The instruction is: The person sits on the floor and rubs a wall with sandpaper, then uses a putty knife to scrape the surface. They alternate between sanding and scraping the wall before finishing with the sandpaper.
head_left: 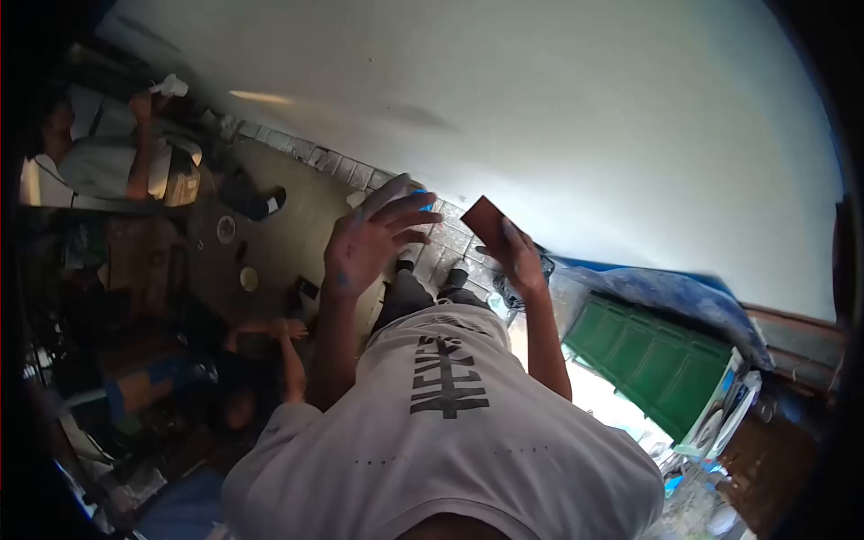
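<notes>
My right hand [520, 255] grips a reddish-brown rectangular piece of sandpaper [487, 221], with one corner pointing up and away from me. The thumb and fingers close on its lower right part. Beyond it rises a broad whitish surface [576, 117], and the sandpaper overlaps its lower edge in this view. To the left, my left hand [373, 236] is raised with its fingers apart and nothing in them. Dark and bluish smudges mark its palm and wrist.
A tiled ledge [346, 168] borders the whitish surface. At right stands a green slatted panel [648, 360] beside blue plastic sheeting [666, 292]. One person [117, 162] sits at upper left, another [261, 369] at lower left. Small round items, including a pale disc [248, 278], lie on the floor.
</notes>
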